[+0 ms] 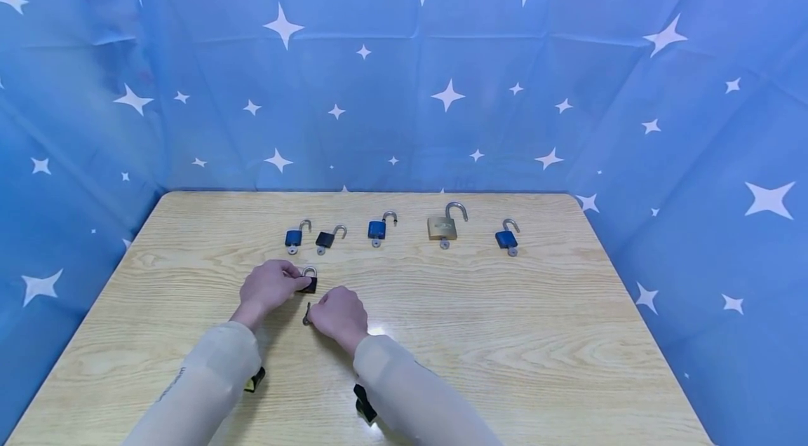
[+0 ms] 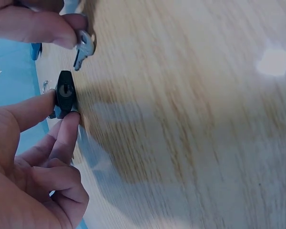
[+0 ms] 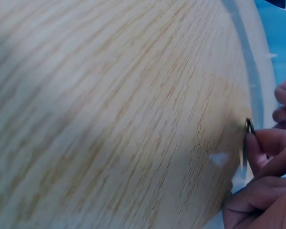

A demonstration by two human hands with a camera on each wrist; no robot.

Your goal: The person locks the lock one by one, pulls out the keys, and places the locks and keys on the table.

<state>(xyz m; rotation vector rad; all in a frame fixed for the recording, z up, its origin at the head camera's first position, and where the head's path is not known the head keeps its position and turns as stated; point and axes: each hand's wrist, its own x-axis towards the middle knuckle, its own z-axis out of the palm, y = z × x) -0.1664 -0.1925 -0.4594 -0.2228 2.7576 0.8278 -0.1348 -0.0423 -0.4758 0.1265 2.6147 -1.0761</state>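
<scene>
My left hand (image 1: 270, 286) pinches a small black padlock (image 1: 309, 286) near the table's left-middle. The lock's silver shackle points away, and both its legs appear seated in the body. In the left wrist view, the thumb and fingers of my left hand (image 2: 43, 162) grip the sides of the padlock (image 2: 65, 98), with its keyhole showing. Just to the right and nearer, my right hand (image 1: 341, 318) pinches a small silver key (image 1: 306, 315) by its head. The key (image 2: 84, 49) stays apart from the keyhole, its blade angled toward the lock.
Along the back of the wooden table (image 1: 505, 334) lie blue padlocks (image 1: 293, 238), a black padlock (image 1: 325, 240) and a large brass padlock (image 1: 442, 228), shackles raised, keys in their bottoms. Dark objects (image 1: 255, 381) show partly beside the sleeves. A starry blue curtain (image 1: 379, 67) stands behind.
</scene>
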